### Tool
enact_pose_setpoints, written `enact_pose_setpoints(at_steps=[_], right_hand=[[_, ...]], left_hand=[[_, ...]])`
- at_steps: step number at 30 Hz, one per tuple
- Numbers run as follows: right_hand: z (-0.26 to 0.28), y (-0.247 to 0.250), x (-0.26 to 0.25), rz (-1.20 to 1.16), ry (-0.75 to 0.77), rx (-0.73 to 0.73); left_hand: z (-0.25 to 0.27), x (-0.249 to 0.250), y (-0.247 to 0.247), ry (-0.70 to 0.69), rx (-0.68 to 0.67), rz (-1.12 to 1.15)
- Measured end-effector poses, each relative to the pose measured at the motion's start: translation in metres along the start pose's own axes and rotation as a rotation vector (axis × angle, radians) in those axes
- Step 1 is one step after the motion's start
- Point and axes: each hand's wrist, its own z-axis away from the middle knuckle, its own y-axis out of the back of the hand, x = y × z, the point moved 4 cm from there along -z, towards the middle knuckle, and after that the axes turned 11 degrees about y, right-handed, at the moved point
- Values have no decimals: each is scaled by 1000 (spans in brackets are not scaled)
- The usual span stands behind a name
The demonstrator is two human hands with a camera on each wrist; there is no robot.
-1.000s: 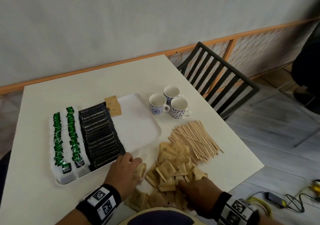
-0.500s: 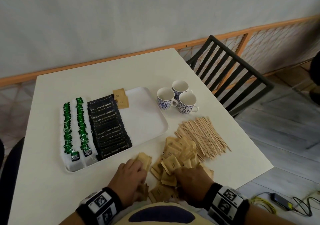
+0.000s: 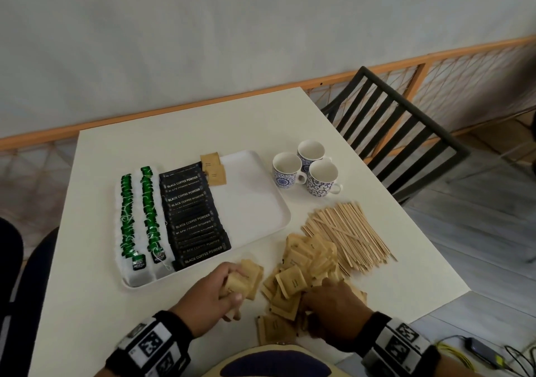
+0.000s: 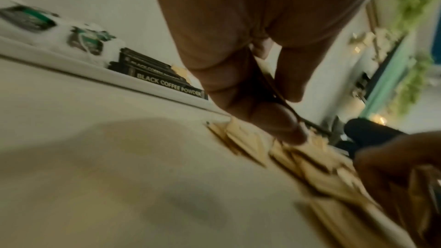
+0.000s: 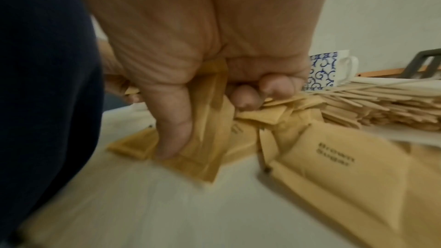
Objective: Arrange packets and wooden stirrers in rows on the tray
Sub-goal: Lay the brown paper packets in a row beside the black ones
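Note:
A white tray (image 3: 255, 202) holds two rows of green tea bags (image 3: 139, 217), a row of black coffee packets (image 3: 194, 217) and two brown sugar packets (image 3: 213, 167) at its far edge. Loose brown sugar packets (image 3: 301, 272) lie heaped on the table in front of the tray, beside a pile of wooden stirrers (image 3: 348, 231). My left hand (image 3: 220, 292) grips a small stack of brown packets (image 3: 246, 281) just before the tray's near edge. My right hand (image 3: 333, 304) sits in the heap, fingers curled round a brown packet (image 5: 205, 131).
Three blue-patterned cups (image 3: 307, 167) stand right of the tray. A black slatted chair (image 3: 400, 133) stands at the table's right side. Cables and a charger (image 3: 478, 347) lie on the floor at the lower right. An orange rail (image 3: 174, 112) runs behind the table.
My left hand has lifted off the table with a stack of brown packets and now holds them higher. My right hand stayed in the heap, gathering packets. The head view shifted left.

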Motion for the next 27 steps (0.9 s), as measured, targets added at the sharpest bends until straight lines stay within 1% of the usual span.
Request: enact_pose_setpoints(at_steps=[2, 4, 6, 8, 10, 12, 14, 17, 19, 22, 23, 25, 27], right_hand=[[-4, 19, 0, -203, -13, 10], [-13, 44, -5, -356, -25, 18], [-29, 68, -12, -393, -1, 32], [-48, 90, -24, -440, 60, 58], [-66, 106, -36, -528, 91, 69], [-84, 119, -49, -536, 106, 70], [-100, 126, -57, -510, 105, 65], [-120, 131, -60, -535, 104, 115], [-131, 132, -57, -662, 106, 188], [-147, 131, -52, -984, 76, 269], [-152, 131, -50, -1028, 74, 272], [-163, 134, -46, -1029, 78, 267], [-176, 136, -39, -1020, 74, 274]], left_hand=[[4, 7, 9, -3, -61, 197], [5, 12, 16, 14, -94, 325], [3, 15, 23, 35, -111, 435], [4, 23, 29, 47, -136, 575], [6, 32, 36, 35, -140, 646], [8, 39, 44, -3, -131, 659], [8, 45, 53, -46, -87, 616], [2, 43, 71, -75, 81, 529], [-2, 43, 83, -88, 170, 534], [-6, 43, 98, -85, 276, 453], [-8, 42, 102, -80, 289, 412], [-14, 42, 108, -47, 291, 368], [-22, 39, 113, -15, 271, 407]])
